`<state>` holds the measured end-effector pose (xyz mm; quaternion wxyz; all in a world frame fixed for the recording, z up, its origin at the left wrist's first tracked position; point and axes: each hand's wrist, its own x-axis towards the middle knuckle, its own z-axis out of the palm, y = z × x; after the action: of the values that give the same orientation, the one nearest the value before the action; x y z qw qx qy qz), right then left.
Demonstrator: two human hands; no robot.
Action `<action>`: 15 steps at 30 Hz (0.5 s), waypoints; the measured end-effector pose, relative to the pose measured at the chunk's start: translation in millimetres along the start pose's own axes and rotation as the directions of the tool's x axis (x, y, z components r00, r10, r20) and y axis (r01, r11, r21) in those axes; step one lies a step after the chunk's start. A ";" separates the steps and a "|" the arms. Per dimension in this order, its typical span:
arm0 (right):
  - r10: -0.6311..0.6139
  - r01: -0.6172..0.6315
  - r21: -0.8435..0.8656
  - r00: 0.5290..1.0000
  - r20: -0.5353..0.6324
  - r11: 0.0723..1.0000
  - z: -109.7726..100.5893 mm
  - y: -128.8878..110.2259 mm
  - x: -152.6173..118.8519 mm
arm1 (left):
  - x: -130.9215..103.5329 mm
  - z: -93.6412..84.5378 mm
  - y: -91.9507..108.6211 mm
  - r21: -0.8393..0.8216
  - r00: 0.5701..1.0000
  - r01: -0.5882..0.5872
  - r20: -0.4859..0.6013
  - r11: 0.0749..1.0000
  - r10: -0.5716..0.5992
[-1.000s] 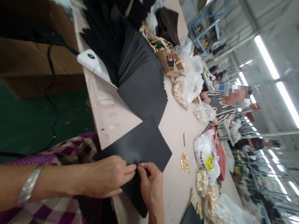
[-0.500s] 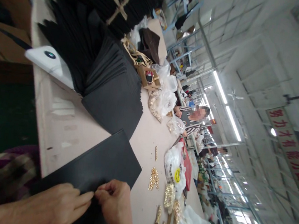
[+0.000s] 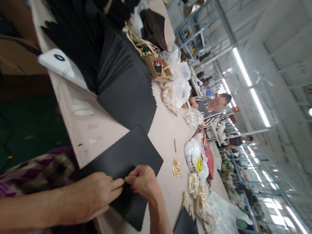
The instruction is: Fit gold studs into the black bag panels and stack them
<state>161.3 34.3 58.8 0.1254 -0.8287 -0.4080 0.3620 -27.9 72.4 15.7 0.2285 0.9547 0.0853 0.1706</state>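
Observation:
A smooth black leather-like panel (image 3: 133,150) lies flat on the table in front of me. My left hand (image 3: 93,194) rests on it from the left, fingers close together and tips pressed down. My right hand (image 3: 141,181) meets those fingertips with thumb and fingers pinched. What sits between the two sets of fingertips is too small and hidden to make out. To the right of the panel lies a small heap of gold metal pieces (image 3: 176,169), with a short row of gold pieces (image 3: 175,144) above it.
A fanned stack of black panels (image 3: 130,95) and a white power bank-like device (image 3: 66,67) lie beyond. Clear plastic bags (image 3: 175,93), an open cardboard box (image 3: 157,70), a printed white bag (image 3: 196,155) and another black piece (image 3: 189,233) stand around. A person (image 3: 210,108) sits across.
The view has shifted, so the panel and both hands appear farther right and higher. Both hands keep their fingertips together at the same spot on the panel.

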 end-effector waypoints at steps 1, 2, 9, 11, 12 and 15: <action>-0.021 0.020 -0.009 0.999 -0.039 1.000 -0.2 0.7 -2.6 | 0.7 -0.7 -0.3 0.007 1.000 -0.012 -0.005 1.000 0.012; -0.044 0.042 -0.025 0.996 -0.081 0.999 -0.9 2.2 -6.0 | 1.0 -0.8 -0.6 0.015 1.000 -0.024 -0.011 1.000 0.024; -0.092 0.044 -0.092 0.781 -0.618 0.995 -15.9 47.1 -39.1 | -3.7 1.9 -5.8 0.138 0.997 -0.060 -0.031 0.989 0.065; 0.014 0.053 0.093 0.801 -0.599 0.994 -14.3 61.3 -48.4 | -5.2 7.0 -5.6 0.157 0.995 -0.082 -0.041 0.984 0.089; 0.046 0.067 0.172 0.817 -0.575 0.983 -12.7 66.7 -52.8 | -5.7 10.1 -4.6 0.144 0.994 -0.093 -0.046 0.985 0.100; 0.056 0.150 0.297 0.808 -0.586 0.943 -12.4 79.4 -72.3 | -7.2 14.9 3.3 -0.017 0.994 -0.078 -0.077 0.997 0.076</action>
<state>187.2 -70.5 63.6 0.3908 -0.8563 -0.3035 0.1480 -28.9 61.7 2.7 0.2277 0.9477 0.0555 0.2165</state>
